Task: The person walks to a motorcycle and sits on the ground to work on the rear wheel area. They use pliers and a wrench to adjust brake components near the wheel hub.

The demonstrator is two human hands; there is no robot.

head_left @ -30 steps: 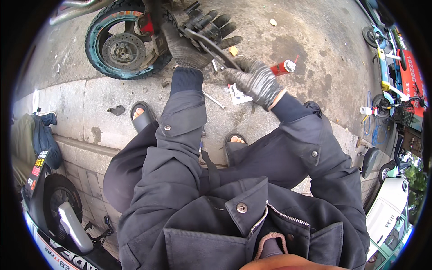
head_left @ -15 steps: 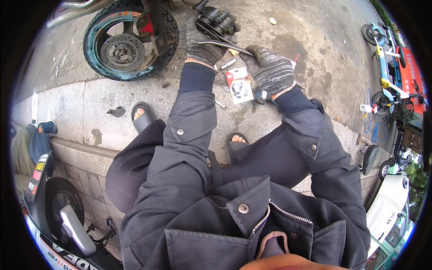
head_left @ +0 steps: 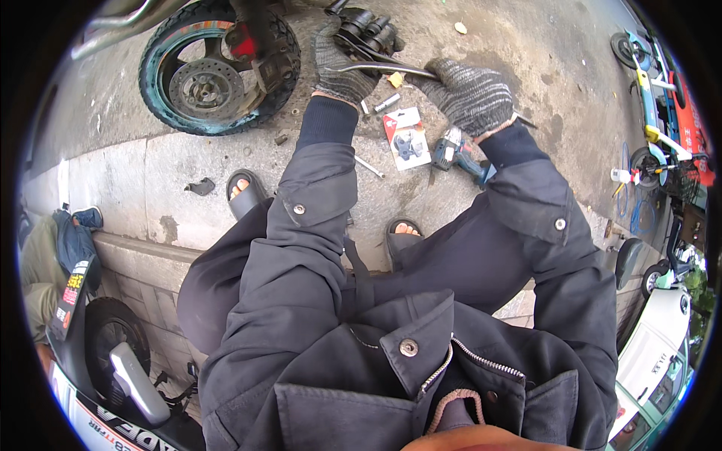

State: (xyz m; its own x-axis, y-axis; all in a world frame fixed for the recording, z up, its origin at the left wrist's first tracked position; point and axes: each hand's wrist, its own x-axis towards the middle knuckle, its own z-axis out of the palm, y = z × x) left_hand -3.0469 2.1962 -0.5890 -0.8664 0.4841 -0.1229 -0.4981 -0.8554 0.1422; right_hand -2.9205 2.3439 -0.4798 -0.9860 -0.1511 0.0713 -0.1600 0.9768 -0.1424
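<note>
My left hand (head_left: 337, 68), in a striped dark work glove, is closed round long dark metal bars, beside a cluster of black cylindrical pieces (head_left: 368, 30). My right hand (head_left: 470, 98), gloved alike, grips a curved metal bar (head_left: 398, 68) that reaches across to my left hand; another thin shaft pokes out right of it. Below the hands lie a carded part (head_left: 407, 141), a blue-and-black power tool (head_left: 462, 158), a short silver cylinder (head_left: 387, 103) and a long rod (head_left: 368, 167). At left of my hands is a scooter's front wheel (head_left: 203, 84) with a brake disc.
My sandalled feet (head_left: 244, 195) are on a stone kerb (head_left: 120, 180). At lower left are a black-and-silver scooter (head_left: 105, 361) and a seated person's legs (head_left: 68, 248). Blue-and-yellow bikes (head_left: 647, 113), a coiled blue hose (head_left: 639, 210) and a white vehicle (head_left: 650, 346) stand at right.
My left hand has moved right, away from the wheel. My right hand has moved right and up, revealing the power tool and more of the card; the red can seen earlier is now hidden.
</note>
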